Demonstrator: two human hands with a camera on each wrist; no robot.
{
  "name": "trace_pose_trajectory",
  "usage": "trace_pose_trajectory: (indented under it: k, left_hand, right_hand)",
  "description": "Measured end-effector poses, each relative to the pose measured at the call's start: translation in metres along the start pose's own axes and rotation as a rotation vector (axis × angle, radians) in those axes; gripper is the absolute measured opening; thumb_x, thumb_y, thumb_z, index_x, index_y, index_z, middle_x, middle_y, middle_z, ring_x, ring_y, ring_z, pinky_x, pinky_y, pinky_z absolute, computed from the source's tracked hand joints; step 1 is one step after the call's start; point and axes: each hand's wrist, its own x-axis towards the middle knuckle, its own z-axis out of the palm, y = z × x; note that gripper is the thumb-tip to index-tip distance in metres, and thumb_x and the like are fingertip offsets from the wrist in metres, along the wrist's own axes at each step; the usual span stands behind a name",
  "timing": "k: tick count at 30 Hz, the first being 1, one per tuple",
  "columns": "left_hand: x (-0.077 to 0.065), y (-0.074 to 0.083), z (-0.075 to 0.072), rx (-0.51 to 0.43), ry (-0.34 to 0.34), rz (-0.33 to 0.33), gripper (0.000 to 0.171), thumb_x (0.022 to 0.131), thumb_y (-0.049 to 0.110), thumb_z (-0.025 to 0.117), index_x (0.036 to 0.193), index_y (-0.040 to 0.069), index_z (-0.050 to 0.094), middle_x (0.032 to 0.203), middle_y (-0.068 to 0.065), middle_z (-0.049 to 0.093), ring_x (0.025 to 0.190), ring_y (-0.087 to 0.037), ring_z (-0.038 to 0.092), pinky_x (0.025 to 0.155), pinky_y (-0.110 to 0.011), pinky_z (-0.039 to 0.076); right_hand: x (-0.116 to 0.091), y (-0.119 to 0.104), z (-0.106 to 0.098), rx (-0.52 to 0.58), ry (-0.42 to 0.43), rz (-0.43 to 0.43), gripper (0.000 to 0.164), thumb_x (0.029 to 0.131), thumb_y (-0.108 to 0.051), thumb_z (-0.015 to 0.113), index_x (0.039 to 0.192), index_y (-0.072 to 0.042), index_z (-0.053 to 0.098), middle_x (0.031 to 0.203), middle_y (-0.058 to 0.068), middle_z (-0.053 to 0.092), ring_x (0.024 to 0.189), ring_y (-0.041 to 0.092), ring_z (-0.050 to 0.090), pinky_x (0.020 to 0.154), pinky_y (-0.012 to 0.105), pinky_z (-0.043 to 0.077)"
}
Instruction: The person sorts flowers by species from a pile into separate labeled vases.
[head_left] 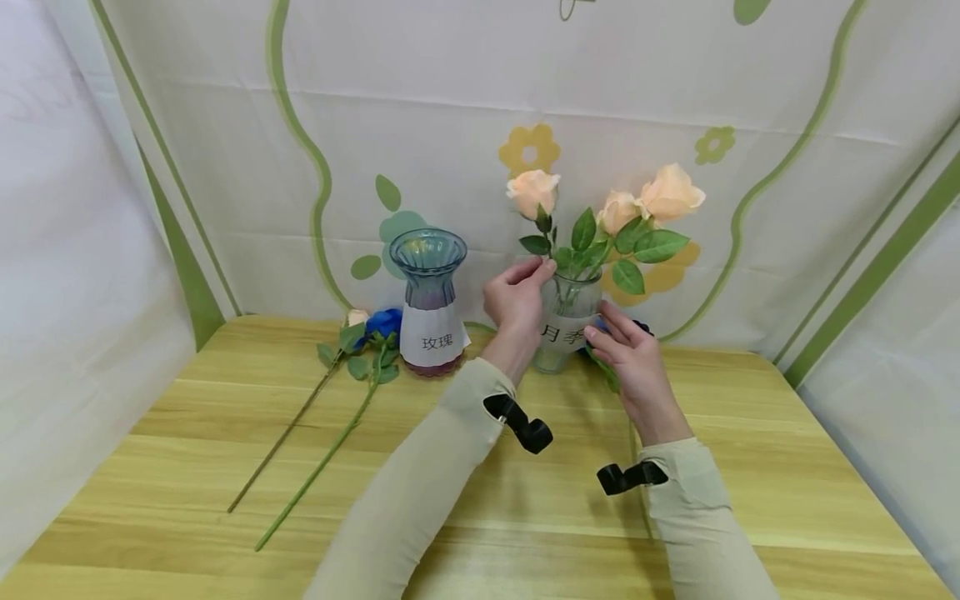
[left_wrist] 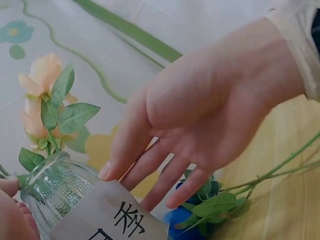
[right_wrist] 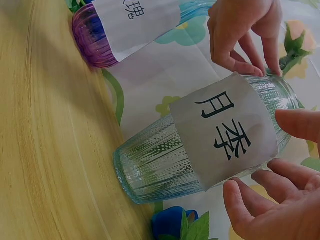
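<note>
A clear glass vase (head_left: pixel 557 360) with a white paper label (right_wrist: pixel 225 132) stands upright at the back of the table, holding several peach roses. My left hand (head_left: pixel 519 304) is at its rim, thumb and curled fingers pinching the stem of the leftmost peach rose (head_left: pixel 534 193). The other peach roses (head_left: pixel 670 196) lean to the right. My right hand (head_left: pixel 637 367) is at the vase's right side, fingers loosely extended, thumb (left_wrist: pixel 106 170) at the label's edge. In the right wrist view, its fingertips are close along the glass.
A blue-to-purple glass vase (head_left: pixel 430 287) with its own label stands to the left. Beside it lie a blue rose (head_left: pixel 384 322) and a pale rose (head_left: pixel 357 317), stems toward the front. Another blue rose (right_wrist: pixel 172 222) lies right of the clear vase. A printed cloth hangs behind.
</note>
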Motion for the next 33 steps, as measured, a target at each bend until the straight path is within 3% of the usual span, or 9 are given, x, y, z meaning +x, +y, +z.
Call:
trace_pose_trajectory:
  k: [4, 9, 14, 18, 21, 26, 33]
  left_hand:
    - [-0.004, -0.001, -0.011, 0.023, -0.020, 0.014, 0.017, 0.087, 0.021, 0.089, 0.104, 0.020, 0.086, 0.102, 0.006, 0.082, 0.107, -0.014, 0.074, 0.096, -0.035, 0.060]
    - [-0.010, -0.003, -0.033, -0.026, -0.084, 0.063, 0.026, 0.089, 0.015, 0.087, 0.114, 0.014, 0.084, 0.109, 0.000, 0.082, 0.107, -0.013, 0.075, 0.098, -0.032, 0.060]
    - [-0.014, -0.003, -0.060, -0.044, -0.152, 0.113, 0.029, 0.091, 0.013, 0.085, 0.120, 0.012, 0.082, 0.116, -0.005, 0.081, 0.108, -0.014, 0.076, 0.098, -0.029, 0.060]
    - [-0.019, -0.002, -0.086, 0.022, -0.193, 0.158, 0.029, 0.091, 0.014, 0.085, 0.120, 0.012, 0.081, 0.120, -0.008, 0.080, 0.110, -0.017, 0.075, 0.094, -0.026, 0.061]
    - [-0.022, 0.001, -0.108, 0.091, -0.221, 0.171, 0.029, 0.092, 0.017, 0.085, 0.121, 0.014, 0.081, 0.122, -0.007, 0.079, 0.109, -0.016, 0.074, 0.090, -0.021, 0.060]
    - [-0.021, 0.007, -0.155, 0.158, -0.252, 0.131, 0.031, 0.093, 0.018, 0.084, 0.123, 0.014, 0.079, 0.122, -0.007, 0.079, 0.100, -0.012, 0.074, 0.077, -0.021, 0.061]
    - [-0.007, 0.024, -0.225, 0.265, -0.154, 0.145, 0.038, 0.093, 0.016, 0.083, 0.129, 0.006, 0.075, 0.110, 0.007, 0.082, 0.102, -0.001, 0.075, 0.091, -0.016, 0.059]
  right_hand:
    - [-0.001, -0.002, 0.000, 0.015, 0.007, -0.002, 0.069, 0.107, -0.022, 0.065, 0.167, -0.013, 0.033, 0.176, 0.005, 0.029, 0.158, 0.022, 0.038, 0.095, 0.014, 0.053]
    - [-0.002, -0.004, -0.002, 0.005, -0.008, -0.005, 0.070, 0.107, -0.025, 0.065, 0.168, -0.014, 0.031, 0.177, 0.005, 0.027, 0.160, 0.023, 0.036, 0.095, 0.013, 0.053]
    - [-0.003, -0.005, -0.004, 0.006, -0.016, 0.003, 0.071, 0.107, -0.026, 0.065, 0.168, -0.014, 0.030, 0.177, 0.005, 0.026, 0.162, 0.022, 0.032, 0.096, 0.012, 0.052]
    - [-0.003, -0.005, -0.004, 0.007, -0.015, 0.009, 0.071, 0.107, -0.026, 0.064, 0.168, -0.015, 0.030, 0.177, 0.004, 0.025, 0.162, 0.021, 0.032, 0.096, 0.012, 0.052]
    - [-0.004, -0.005, -0.003, 0.009, -0.012, 0.013, 0.071, 0.107, -0.026, 0.065, 0.168, -0.015, 0.030, 0.177, 0.003, 0.026, 0.161, 0.021, 0.033, 0.097, 0.013, 0.052]
    - [-0.004, -0.003, -0.001, 0.010, -0.017, 0.014, 0.070, 0.107, -0.026, 0.065, 0.168, -0.015, 0.031, 0.177, 0.002, 0.027, 0.161, 0.021, 0.034, 0.099, 0.015, 0.052]
    - [-0.005, -0.003, -0.002, -0.003, -0.029, 0.003, 0.070, 0.108, -0.026, 0.063, 0.168, -0.015, 0.030, 0.177, 0.002, 0.026, 0.160, 0.022, 0.035, 0.100, 0.015, 0.052]
